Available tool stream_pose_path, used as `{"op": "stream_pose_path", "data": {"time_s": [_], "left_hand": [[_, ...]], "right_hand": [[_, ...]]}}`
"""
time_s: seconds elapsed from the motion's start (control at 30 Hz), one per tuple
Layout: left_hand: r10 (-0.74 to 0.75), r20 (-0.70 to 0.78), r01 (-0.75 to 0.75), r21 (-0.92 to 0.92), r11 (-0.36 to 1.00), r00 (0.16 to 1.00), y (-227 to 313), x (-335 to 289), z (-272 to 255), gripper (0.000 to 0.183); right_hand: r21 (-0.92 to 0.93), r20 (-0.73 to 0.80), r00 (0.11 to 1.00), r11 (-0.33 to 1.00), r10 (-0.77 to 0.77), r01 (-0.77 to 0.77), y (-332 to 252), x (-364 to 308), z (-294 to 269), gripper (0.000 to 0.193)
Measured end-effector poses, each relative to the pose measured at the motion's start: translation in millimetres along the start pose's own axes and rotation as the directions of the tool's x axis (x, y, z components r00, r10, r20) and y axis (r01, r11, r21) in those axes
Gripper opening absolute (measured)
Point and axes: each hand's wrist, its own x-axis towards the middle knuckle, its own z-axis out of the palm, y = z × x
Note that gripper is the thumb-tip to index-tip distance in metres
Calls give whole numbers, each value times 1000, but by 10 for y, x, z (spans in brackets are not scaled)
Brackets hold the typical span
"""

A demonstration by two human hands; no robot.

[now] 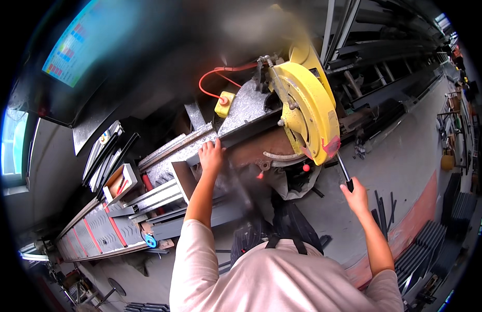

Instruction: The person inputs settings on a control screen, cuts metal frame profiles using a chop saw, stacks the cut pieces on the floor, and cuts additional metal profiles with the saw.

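Your right hand [356, 197] gripped the handle [350, 184] of the yellow saw [309, 101] while your left hand [211, 156], its hold unclear, lay by the dark bar [251, 128] beside the saw, where loose support could have let the bar twist mid-cut.

Left arm [193, 247]: extended forward, left forearm [201, 200] inclined slightly rightward. Left hand [211, 158]: back uppermost, fingers [210, 147] directed away from the torso [282, 278]. Right arm [382, 286]: extended forward, right forearm [376, 241] inclined leftward. Right hand [356, 196]: curled into a grip, well apart from the left
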Motion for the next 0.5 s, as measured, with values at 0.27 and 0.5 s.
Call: {"op": "stream_pose_path", "data": {"time_s": [0.27, 0.5], "left_hand": [[3, -14, -3, 30, 1000, 1000, -14, 3, 45, 50], [1, -16, -1, 0, 1000, 1000, 10, 17, 33, 49]], "right_hand": [[-18, -26, 999, 999, 43, -44, 219, 96, 334, 28], [-19, -61, 998, 999, 31, -33, 479, 145, 629, 28]]}}
